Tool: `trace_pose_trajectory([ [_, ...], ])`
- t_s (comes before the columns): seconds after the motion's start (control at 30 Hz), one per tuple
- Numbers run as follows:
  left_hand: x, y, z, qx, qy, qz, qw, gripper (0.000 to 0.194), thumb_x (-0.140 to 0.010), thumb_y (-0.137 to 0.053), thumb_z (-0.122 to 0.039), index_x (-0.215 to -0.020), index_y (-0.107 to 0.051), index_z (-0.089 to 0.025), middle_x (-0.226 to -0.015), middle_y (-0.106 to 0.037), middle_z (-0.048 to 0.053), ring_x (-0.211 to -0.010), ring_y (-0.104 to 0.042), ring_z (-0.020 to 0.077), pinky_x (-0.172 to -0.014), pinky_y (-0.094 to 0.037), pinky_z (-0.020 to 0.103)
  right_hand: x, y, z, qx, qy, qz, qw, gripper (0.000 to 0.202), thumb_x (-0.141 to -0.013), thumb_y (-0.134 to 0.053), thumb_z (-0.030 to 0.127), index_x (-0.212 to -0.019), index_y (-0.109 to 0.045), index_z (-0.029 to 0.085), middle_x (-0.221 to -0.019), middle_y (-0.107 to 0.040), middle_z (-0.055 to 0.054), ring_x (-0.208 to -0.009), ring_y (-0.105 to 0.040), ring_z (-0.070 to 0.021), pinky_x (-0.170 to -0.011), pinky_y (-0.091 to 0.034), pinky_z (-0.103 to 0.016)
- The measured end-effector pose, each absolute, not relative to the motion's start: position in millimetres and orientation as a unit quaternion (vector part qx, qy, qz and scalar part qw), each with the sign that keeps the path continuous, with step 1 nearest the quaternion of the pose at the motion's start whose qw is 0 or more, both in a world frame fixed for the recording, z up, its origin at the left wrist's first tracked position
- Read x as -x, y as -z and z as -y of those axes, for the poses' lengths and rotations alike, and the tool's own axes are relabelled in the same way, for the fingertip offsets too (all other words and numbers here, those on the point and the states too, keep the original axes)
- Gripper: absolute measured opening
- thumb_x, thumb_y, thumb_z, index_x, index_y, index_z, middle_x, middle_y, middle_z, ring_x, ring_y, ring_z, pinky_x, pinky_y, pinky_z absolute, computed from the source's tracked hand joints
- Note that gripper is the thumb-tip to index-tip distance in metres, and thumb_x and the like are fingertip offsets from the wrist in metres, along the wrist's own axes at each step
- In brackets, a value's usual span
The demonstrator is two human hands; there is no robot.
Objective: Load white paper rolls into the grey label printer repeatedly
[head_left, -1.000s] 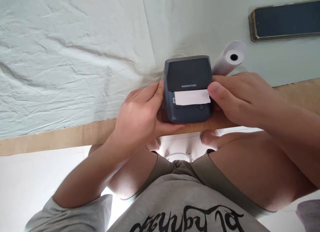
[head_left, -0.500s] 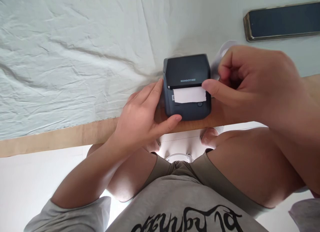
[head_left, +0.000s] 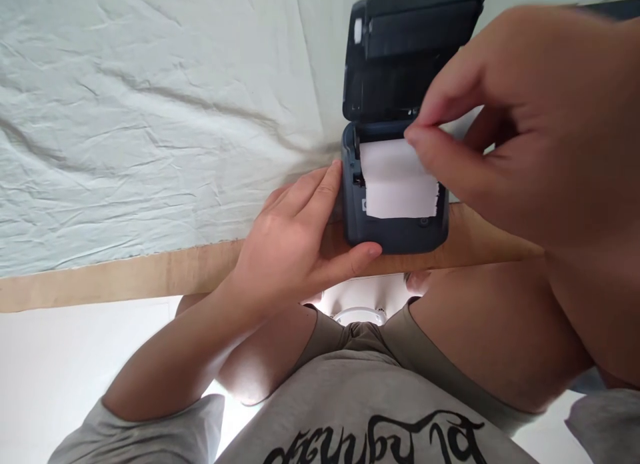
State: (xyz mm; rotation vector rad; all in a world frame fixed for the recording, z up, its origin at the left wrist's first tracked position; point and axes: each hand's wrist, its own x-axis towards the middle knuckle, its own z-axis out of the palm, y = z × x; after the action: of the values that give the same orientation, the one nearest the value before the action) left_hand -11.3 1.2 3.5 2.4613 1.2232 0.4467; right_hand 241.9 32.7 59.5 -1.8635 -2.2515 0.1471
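A small dark label printer [head_left: 397, 236] sits at the table's front edge with its black lid [head_left: 410, 57] raised. White paper [head_left: 397, 184] lies across the opened compartment and hangs over the printer's front. My left hand [head_left: 295, 231] rests against the printer's left side, fingers and thumb apart, steadying it without gripping. Over the printer's right side is my right hand [head_left: 520, 124], thumb and index finger pressed together near the upper right of the paper and the lid's hinge. Whatever is between those fingertips is too small to make out.
A pale wrinkled cloth [head_left: 175, 117] covers the table, with a bare wooden edge [head_left: 125, 275] along the front. Part of a dark phone [head_left: 617, 9] shows at the upper right, behind my right hand. My legs are below the edge.
The printer's lid has swung up, exposing the paper inside. My right hand has moved up, its thumb and index finger now together. The printer and my left hand have shifted slightly right.
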Motion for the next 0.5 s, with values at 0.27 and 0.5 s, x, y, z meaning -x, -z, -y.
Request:
trace_pose_trajectory([
  [0.27, 14, -1, -1, -0.876, -0.178, -0.412, 0.179, 0.084, -0.115, -0.052, -0.071, -0.174, -0.050, -0.010, -0.171, -0.065, 0.020, -0.156, -0.067, 0.0348, -0.134, -0.054, 0.048, -216, -73, -53, 0.684, -0.041, 0.721, -0.102, 0.037, -0.100, -0.071, 0.058, -0.132, -0.076, 0.041, -0.086, -0.048, -0.008, -0.124, -0.069, -0.0257, -0.110, -0.062, -0.058],
  [0.5, 14, -3, -2, -0.875, -0.165, -0.414, 0.187, 0.088, -0.115, -0.051, -0.073, -0.173, -0.050, -0.007, -0.173, -0.063, 0.020, -0.158, -0.065, 0.0350, -0.135, -0.054, 0.048, -229, -67, -68, 0.658, -0.067, 0.735, -0.150, 0.028, -0.100, -0.075, 0.058, -0.118, -0.078, 0.037, -0.082, -0.050, -0.007, -0.121, -0.071, -0.0254, -0.109, -0.060, -0.064],
])
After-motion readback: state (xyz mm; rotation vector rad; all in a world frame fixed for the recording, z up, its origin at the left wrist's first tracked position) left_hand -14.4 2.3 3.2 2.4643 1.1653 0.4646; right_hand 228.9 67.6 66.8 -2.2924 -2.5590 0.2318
